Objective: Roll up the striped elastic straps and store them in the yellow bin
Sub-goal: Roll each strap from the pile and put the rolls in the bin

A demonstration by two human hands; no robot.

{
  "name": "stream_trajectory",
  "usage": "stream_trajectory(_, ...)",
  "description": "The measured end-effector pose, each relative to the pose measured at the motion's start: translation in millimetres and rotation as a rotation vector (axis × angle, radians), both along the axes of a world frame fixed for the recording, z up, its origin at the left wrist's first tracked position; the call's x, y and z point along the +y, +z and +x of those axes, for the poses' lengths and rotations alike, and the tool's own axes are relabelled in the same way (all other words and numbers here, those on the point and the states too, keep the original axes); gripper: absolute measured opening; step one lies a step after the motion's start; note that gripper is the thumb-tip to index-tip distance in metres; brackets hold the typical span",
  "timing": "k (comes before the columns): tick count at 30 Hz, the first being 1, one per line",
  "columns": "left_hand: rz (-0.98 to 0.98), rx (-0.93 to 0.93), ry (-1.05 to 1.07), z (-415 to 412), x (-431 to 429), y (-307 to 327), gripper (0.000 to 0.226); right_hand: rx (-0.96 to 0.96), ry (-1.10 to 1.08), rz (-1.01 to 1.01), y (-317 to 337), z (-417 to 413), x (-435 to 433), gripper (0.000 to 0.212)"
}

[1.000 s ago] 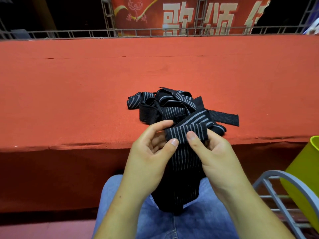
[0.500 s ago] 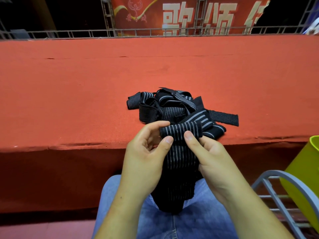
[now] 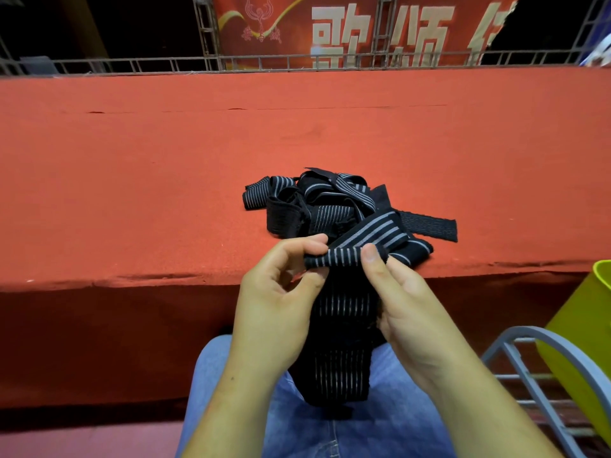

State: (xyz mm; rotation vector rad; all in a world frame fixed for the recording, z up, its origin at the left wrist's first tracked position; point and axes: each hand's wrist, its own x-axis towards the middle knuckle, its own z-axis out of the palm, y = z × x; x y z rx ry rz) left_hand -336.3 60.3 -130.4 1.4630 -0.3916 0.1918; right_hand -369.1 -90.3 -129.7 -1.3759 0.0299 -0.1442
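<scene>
A black elastic strap with grey stripes (image 3: 340, 325) hangs in front of me, down onto my lap. Its top end is folded over into a narrow roll. My left hand (image 3: 281, 292) pinches the roll's left side between thumb and fingers. My right hand (image 3: 406, 305) pinches the right side, thumb on top. Beyond them a tangled pile of striped straps (image 3: 334, 206) lies on the red surface near its front edge. The yellow bin (image 3: 591, 328) stands at the far right, partly cut off by the frame.
The red cloth-covered platform (image 3: 165, 176) stretches wide behind the pile. A grey metal chair frame (image 3: 529, 358) sits at lower right beside the bin. Metal truss railing (image 3: 297, 61) and a red banner line the back. My jeans-clad legs are below.
The folded top of the strap has tightened into a narrower roll. Both hands have shifted slightly left and up while turning it.
</scene>
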Motion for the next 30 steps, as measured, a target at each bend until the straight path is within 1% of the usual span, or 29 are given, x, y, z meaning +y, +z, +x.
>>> stream_trajectory(3,-0.001,0.020,0.016,-0.1,-0.4,0.8,0.045,-0.036,-0.007,-0.001,-0.2,0.9,1.3,0.068)
stream_trajectory(4,-0.008,0.033,0.017,-0.5,-0.8,1.4,0.047,-0.045,-0.012,-0.008,-0.3,1.5,1.1,0.069)
stream_trajectory(8,-0.027,0.086,-0.007,-0.4,-1.9,1.9,0.047,-0.057,-0.034,-0.036,-4.1,4.6,-3.1,0.045)
stream_trajectory(12,-0.004,0.099,-0.012,-0.1,-1.3,2.2,0.042,-0.050,-0.059,-0.040,-6.2,5.1,-4.5,0.033)
stream_trajectory(14,0.008,0.107,-0.025,-1.5,-1.6,3.8,0.041,-0.057,-0.061,-0.069,-6.6,5.4,-6.3,0.021)
stream_trajectory(15,0.015,0.108,-0.030,-2.0,-1.9,4.4,0.040,-0.063,-0.063,-0.083,-6.2,5.3,-6.8,0.019)
stream_trajectory(21,0.038,0.121,-0.050,-0.1,-3.9,3.3,0.043,-0.072,-0.087,-0.166,-3.6,4.3,-4.7,0.024)
stream_trajectory(28,0.061,0.103,-0.034,-3.5,-8.0,3.7,0.044,-0.048,-0.131,-0.282,-6.5,7.0,-3.2,0.016)
stream_trajectory(30,0.051,0.101,-0.041,-4.1,-7.9,3.9,0.043,-0.054,-0.150,-0.289,-7.5,6.9,-4.0,0.015)
